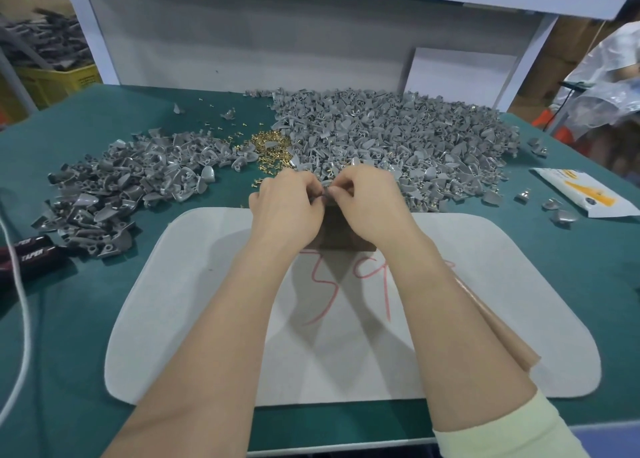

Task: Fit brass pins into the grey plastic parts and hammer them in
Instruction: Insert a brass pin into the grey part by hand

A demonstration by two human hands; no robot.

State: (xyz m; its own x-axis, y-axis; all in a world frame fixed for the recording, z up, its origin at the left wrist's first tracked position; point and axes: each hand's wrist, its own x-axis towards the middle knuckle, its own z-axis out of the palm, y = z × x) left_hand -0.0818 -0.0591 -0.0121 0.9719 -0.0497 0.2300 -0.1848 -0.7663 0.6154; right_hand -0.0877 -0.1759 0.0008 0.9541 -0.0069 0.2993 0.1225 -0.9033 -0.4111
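Note:
My left hand [285, 203] and my right hand [372, 201] meet fingertip to fingertip over a dark brown block [337, 232] at the far edge of the white mat [207, 301]. Together they pinch a small grey plastic part [325, 194], mostly hidden by the fingers. I cannot tell whether a pin is in it. A heap of brass pins [270, 147] lies just beyond the hands. A large pile of grey parts [398, 138] spreads behind and to the right, and a smaller pile [121, 183] lies to the left.
The green table [69, 319] carries a black and red tool handle marked TAPER [31, 249] and a white cord [24, 312] at the left edge. A white and yellow packet [581, 194] and a few loose grey parts lie at the right. A brown sheet [498, 326] sticks out under my right forearm.

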